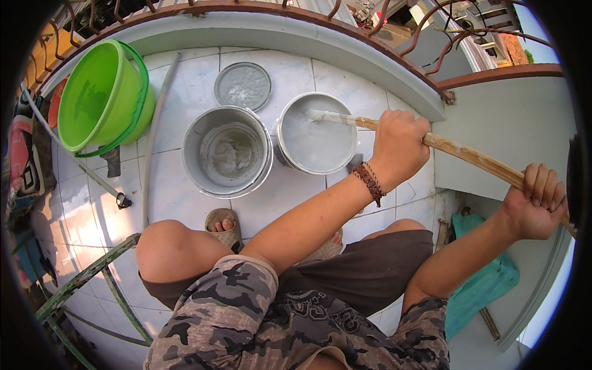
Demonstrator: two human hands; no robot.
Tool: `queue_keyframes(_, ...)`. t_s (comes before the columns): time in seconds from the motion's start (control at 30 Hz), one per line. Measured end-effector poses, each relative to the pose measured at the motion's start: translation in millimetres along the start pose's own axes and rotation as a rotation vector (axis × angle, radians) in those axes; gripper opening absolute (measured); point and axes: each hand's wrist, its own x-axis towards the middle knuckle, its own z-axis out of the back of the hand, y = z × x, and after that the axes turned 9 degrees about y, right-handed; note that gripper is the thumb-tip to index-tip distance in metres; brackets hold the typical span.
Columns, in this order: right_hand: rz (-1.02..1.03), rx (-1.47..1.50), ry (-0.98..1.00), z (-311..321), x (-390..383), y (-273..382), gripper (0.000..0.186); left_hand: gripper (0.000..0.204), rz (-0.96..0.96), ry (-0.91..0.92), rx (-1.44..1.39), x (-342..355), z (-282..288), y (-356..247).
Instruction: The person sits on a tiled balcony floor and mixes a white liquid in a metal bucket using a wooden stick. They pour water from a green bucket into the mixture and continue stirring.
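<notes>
My left hand, with a braided bracelet at the wrist, grips the middle of a wooden stick; my right hand is closed round its upper end at the right. The stick's whitened tip rests in a bucket of pale grey liquid. Left of that stands another grey bucket, with grey residue inside. A round grey lid lies on the tiles behind the buckets. My sandalled feet are just below them.
A green tub, a long pipe and a metal frame are at the left. A low wall with a rusty railing curves behind. A grey panel and teal plastic are at the right.
</notes>
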Motion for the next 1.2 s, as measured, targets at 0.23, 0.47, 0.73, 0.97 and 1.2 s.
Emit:
queue_keyframes(0.23, -0.109, 0.046, 0.225, -35, -5, -24, 0.040, 0.005, 0.047, 0.020, -0.151, -9, -18, 31)
queue_keyframes(0.47, -0.295, 0.023, 0.139, -28, 3, -26, 0.042, 0.007, 0.283, 0.246, -0.113, -34, -11, 14)
queue_keyframes(0.73, -0.244, -0.009, -0.124, -6, 14, -37, 0.042, 0.006, 0.249, 0.277, 0.062, -19, 15, 11)
queue_keyframes(0.97, -0.070, -0.013, -0.015, -27, 4, -22, 0.039, 0.004, 0.039, 0.076, 0.033, 1, 19, 16)
queue_keyframes(1.2, -0.141, 0.040, 0.267, -53, -4, -26, 0.039, 0.006, 0.059, 0.072, -0.139, -2, 1, 35)
